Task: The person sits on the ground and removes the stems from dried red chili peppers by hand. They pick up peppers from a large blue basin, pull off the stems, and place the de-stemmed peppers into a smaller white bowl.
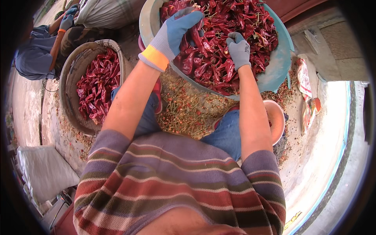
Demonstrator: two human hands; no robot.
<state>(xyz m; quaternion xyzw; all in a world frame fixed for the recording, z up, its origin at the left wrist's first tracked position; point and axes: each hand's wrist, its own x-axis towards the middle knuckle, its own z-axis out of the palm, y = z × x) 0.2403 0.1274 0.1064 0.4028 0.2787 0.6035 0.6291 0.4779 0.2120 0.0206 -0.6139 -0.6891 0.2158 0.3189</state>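
My left hand, in a blue-grey coated glove with an orange cuff, grips dried red chili peppers over the left side of a large teal tub. More dried chili peppers, many with pale stems, fill this tub. My right hand, also gloved, is just above the heap with its fingers curled. A small pale bit shows by its fingertips, but whether they pinch it is unclear.
A round basket at left holds dried chilies. Stem scraps cover the ground between my legs. A pink bucket stands by my right leg. A gloved co-worker sits beside a white sack.
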